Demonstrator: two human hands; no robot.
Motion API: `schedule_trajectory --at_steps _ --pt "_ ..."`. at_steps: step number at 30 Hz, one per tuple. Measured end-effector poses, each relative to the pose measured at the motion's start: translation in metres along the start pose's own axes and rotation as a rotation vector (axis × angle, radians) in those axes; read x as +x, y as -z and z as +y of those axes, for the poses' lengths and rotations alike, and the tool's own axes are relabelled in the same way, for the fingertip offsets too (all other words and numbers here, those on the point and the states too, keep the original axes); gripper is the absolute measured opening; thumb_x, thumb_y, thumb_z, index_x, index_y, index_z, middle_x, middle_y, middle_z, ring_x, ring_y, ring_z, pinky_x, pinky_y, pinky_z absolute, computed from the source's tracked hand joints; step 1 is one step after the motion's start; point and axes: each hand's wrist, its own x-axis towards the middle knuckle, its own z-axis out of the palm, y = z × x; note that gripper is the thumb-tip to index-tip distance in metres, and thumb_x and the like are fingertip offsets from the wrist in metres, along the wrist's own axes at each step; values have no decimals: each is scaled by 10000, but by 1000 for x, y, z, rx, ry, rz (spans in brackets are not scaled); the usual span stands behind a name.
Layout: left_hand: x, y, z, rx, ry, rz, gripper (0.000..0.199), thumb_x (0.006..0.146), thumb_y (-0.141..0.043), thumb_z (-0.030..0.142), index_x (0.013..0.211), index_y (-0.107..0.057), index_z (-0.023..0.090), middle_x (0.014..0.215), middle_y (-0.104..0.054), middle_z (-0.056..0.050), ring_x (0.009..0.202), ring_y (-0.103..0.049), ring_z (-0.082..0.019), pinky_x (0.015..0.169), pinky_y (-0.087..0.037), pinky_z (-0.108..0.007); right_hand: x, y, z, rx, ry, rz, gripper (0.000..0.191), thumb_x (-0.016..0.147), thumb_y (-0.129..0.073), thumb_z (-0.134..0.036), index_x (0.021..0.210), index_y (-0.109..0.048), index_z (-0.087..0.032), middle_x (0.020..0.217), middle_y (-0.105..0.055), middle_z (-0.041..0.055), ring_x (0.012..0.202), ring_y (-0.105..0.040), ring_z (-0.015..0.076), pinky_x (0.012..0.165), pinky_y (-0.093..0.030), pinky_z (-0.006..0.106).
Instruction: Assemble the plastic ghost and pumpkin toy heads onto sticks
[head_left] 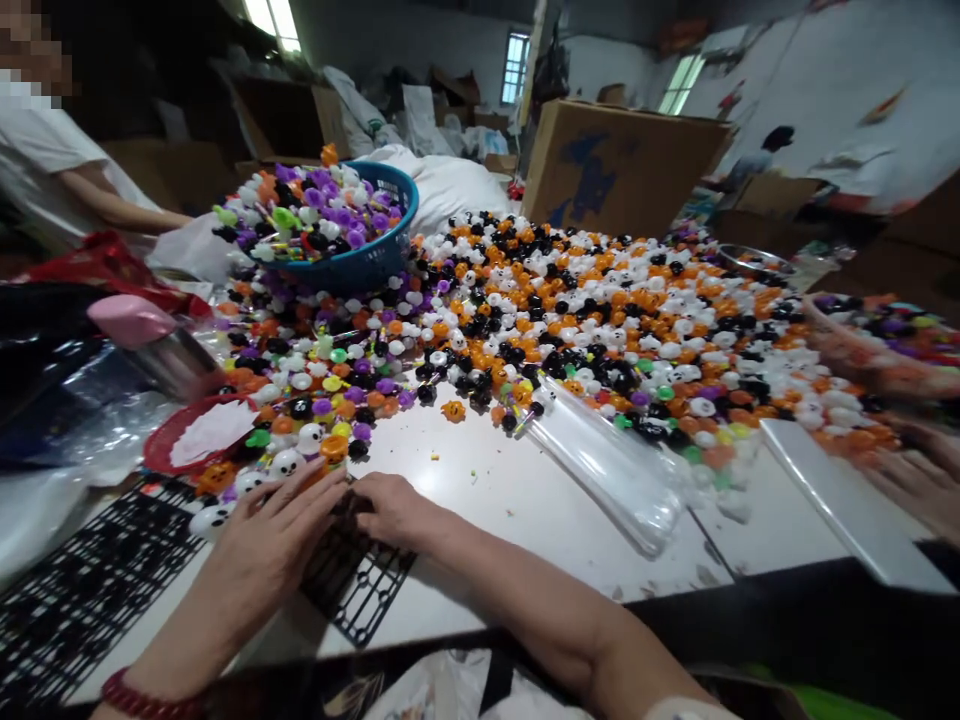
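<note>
My left hand [277, 530], with a dark red bead bracelet at the wrist, reaches over the near edge of the toy pile, fingers stretched out beside an orange pumpkin piece [334, 449] and white skull pieces [286, 463]. Close to its fingertips is my right hand [394, 508], its fingers curled down over the top of a black plastic grid [367, 590]. What lies under the curled fingers is too dark to make out. A second black grid [97, 580] lies at the left, partly beneath the forearm.
A large heap of small toys [570, 300] spreads across the white table [487, 500]. A blue basket [375, 262], a red dish [169, 435], a pink-topped container [135, 322] and clear bags [615, 470] stand around. Another person's hand [922, 480] is at right; a person [45, 150] is at left.
</note>
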Motion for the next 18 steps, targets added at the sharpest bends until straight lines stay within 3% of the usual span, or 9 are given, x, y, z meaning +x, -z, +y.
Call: schedule_trajectory --at_steps 3,7,10,14,18 --pt "1 3 -1 -22 11 26 489 937 -486 325 1424 -452 336 1321 -646 -37 1208 -606 -282 937 -438 -438 -31 35 17 -23 -94 191 305 911 -627 -276 1209 -610 -217 1126 -640 63 969 -613 182 882 -486 289" --pt "4 10 2 -24 22 26 617 951 -433 427 1536 -247 366 1361 -611 -44 1213 -603 -305 977 -412 -523 -78 99 56 -349 -513 369 295 989 -493 -300 1251 -594 -211 1045 -611 115 879 -600 215 753 -494 317" --pt "8 11 4 2 18 35 641 953 -403 450 1553 -191 371 1360 -608 -58 1204 -607 -321 980 -398 -555 -99 130 87 -546 -688 414 296 1003 -460 -361 1196 -615 -199 1028 -592 133 912 -593 242 745 -472 325" --pt "11 9 7 10 25 53 648 947 -411 449 1551 -186 383 1359 -609 -58 1203 -607 -327 972 -404 -562 -112 135 110 -587 -750 415 254 992 -480 -357 1088 -637 -182 992 -596 130 874 -605 236 729 -443 314" --pt "10 9 8 6 18 53 608 942 -472 425 1519 -296 348 1358 -615 -72 1213 -602 -311 1012 -400 -523 -118 120 107 -490 -717 542 127 947 -491 -227 990 -606 -194 922 -614 80 796 -589 193 702 -401 287"
